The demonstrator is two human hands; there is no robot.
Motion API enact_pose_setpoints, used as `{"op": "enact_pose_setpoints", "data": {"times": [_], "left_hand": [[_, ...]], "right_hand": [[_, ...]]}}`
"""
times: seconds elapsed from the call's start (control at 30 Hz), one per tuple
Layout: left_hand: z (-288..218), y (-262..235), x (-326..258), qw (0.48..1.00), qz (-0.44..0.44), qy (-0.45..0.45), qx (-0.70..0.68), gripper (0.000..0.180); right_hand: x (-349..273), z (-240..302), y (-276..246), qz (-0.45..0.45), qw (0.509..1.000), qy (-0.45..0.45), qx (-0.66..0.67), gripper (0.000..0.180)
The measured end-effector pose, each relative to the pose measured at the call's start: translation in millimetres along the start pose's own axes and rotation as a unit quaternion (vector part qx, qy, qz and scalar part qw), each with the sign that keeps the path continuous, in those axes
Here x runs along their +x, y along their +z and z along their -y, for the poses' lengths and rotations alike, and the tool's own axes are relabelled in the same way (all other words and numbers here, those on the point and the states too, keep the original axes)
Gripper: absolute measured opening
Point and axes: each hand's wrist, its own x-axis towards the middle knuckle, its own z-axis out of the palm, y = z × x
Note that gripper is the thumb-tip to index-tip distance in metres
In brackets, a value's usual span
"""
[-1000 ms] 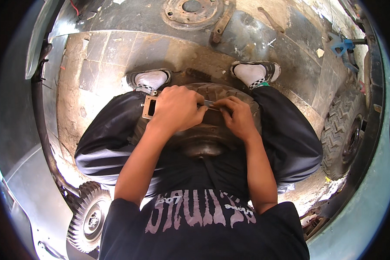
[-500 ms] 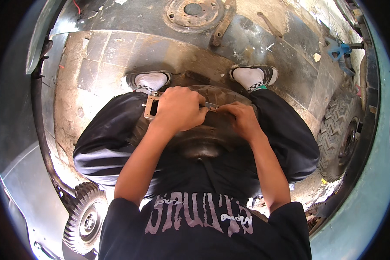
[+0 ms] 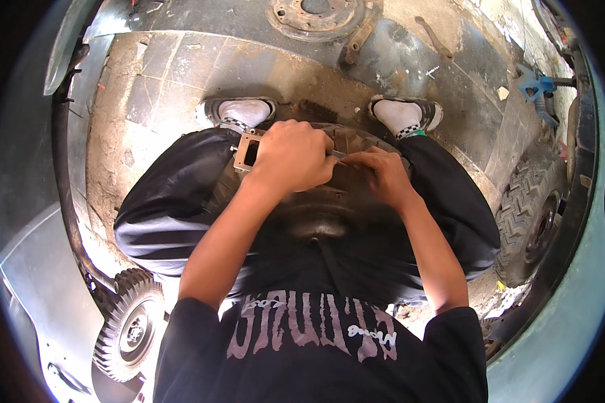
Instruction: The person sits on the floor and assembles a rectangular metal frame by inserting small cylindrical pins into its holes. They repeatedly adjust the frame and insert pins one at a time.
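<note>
My left hand [image 3: 294, 158] wraps over a metal part [image 3: 243, 154] with a flat, rectangular frame around a dark opening, which shows beside the wrist. From the other side of that hand, a narrow end of the part points right. There my right hand [image 3: 386, 176] is closed, thumb and fingers pinched together at the tip. Whatever lies between those fingers is too small and hidden to name. Both hands are above a dark tyre [image 3: 363, 140] lying between my legs, its rounded metal centre [image 3: 316, 228] nearer my body.
A rusty wheel disc [image 3: 316, 19] and a metal bar [image 3: 363, 33] lie ahead on the tiled floor, with a wrench-like tool [image 3: 434, 37] farther right. A blue stand [image 3: 536, 86] is at right, above a treaded wheel [image 3: 530, 215]. Another wheel [image 3: 133, 332] stands at lower left.
The view has shifted a little, so the floor things sit higher and farther right. My right fingers have drawn closer together at the part's narrow end. The left hand keeps its hold.
</note>
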Motion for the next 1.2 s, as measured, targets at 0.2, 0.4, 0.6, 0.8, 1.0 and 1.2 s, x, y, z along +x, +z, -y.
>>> {"op": "enact_pose_setpoints", "data": {"times": [0.2,0.4,0.6,0.8,1.0,1.2], "left_hand": [[0,-1,-3,1.0,0.025,-0.011,-0.007,0.031],[2,-1,-1,1.0,-0.014,-0.002,-0.001,0.032],[0,4,-1,0.998,-0.033,-0.042,-0.034,0.037],[4,15,-2,0.979,-0.084,-0.18,-0.052,0.039],[15,11,2,0.98,-0.014,-0.178,-0.088,0.05],[56,25,-17,0.932,0.002,-0.071,-0.355,0.088]], "right_hand": [[-23,-9,-20,0.023,0.999,0.014,-0.043,0.034],[-56,30,-27,-0.102,0.983,0.15,0.03,0.035],[-73,39,-14,-0.272,0.929,0.246,0.05,0.039],[-80,34,12,-0.332,0.878,0.252,0.234,0.045],[-69,36,59,-0.271,0.8,0.3,0.443,0.053],[-46,48,75,-0.227,0.757,0.339,0.51,0.054]]}}
